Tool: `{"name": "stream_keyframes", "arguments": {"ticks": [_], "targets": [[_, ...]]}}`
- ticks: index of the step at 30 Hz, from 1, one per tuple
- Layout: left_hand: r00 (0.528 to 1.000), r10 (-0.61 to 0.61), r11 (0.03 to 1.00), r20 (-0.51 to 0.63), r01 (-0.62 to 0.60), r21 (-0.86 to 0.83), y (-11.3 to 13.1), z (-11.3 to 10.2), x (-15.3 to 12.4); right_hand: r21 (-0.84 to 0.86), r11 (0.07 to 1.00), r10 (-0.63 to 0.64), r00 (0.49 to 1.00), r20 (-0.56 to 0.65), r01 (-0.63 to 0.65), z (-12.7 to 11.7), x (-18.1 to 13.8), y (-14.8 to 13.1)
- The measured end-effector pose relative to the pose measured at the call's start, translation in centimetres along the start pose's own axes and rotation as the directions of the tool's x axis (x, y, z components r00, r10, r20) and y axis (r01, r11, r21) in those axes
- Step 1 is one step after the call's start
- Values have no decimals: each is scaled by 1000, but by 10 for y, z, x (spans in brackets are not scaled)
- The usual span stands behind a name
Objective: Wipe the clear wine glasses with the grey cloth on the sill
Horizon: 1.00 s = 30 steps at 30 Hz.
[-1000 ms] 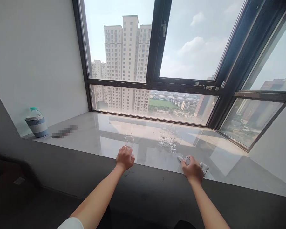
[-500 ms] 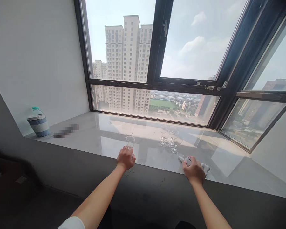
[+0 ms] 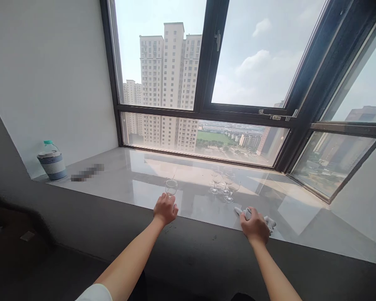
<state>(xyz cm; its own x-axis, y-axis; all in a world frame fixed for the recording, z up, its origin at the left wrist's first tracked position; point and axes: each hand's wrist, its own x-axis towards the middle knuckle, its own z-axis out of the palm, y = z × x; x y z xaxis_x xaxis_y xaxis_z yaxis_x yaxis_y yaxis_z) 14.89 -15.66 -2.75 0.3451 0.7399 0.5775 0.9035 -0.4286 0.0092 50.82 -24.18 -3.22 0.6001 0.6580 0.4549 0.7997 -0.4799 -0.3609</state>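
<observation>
Near the front edge of the windowsill, my left hand (image 3: 165, 208) is closed around the lower part of a clear wine glass (image 3: 171, 187); its bowl shows above my fingers and its foot is hidden. My right hand (image 3: 255, 225) is closed on a crumpled white cloth (image 3: 270, 224) at the sill's edge, and folds of it stick out on both sides of the fingers. Beyond the right hand, several stemmed glasses (image 3: 229, 194) stand upright in a close group.
A glossy pale windowsill (image 3: 113, 184) runs below dark-framed windows (image 3: 203, 112). At its left end stands a blue and white bucket-like container (image 3: 52, 165) with a green-capped bottle (image 3: 48, 144) in it. A pixelated dark object (image 3: 87, 172) lies beside it.
Both hands stay in place, the left on the wine glass and the right on the cloth. Only the camera view has shifted very slightly.
</observation>
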Motion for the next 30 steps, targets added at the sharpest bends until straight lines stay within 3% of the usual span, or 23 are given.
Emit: {"name": "stream_keyframes", "arguments": {"ticks": [30], "targets": [[1000, 7, 1000, 5, -7, -6, 0, 3, 0, -8, 1000, -11, 1000, -23, 11, 0, -1, 0]]}}
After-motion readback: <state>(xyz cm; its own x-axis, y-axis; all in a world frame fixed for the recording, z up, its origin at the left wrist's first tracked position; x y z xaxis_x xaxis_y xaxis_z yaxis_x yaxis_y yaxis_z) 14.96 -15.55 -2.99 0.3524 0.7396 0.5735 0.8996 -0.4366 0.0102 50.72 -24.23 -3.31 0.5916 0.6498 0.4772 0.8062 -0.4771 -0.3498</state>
